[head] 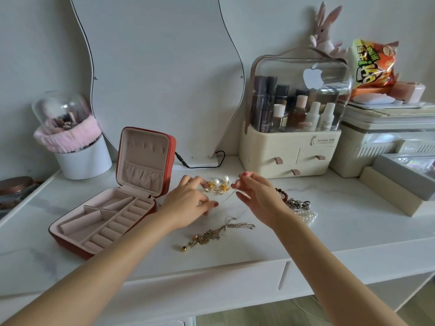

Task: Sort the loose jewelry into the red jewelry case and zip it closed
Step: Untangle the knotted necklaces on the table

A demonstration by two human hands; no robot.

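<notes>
The red jewelry case [77,241] lies open on the white desk at left, its lid upright and its pink compartments holding nothing. A thin silver chain [227,197] is stretched between my hands: my left hand [190,203] pinches its lower end and my right hand [255,196] pinches its upper end. Behind the chain sit gold and pearl earrings [220,184]. A gold tassel piece [211,235] lies near the front. Beaded and pearl bracelets [299,207] are heaped just right of my right hand.
A cream cosmetics organiser [289,151] stands behind the jewelry, with a mirror [160,74] and its black cable [200,164] at the back. A white brush holder [82,158] sits far left. Grey boxes [400,182] crowd the right side.
</notes>
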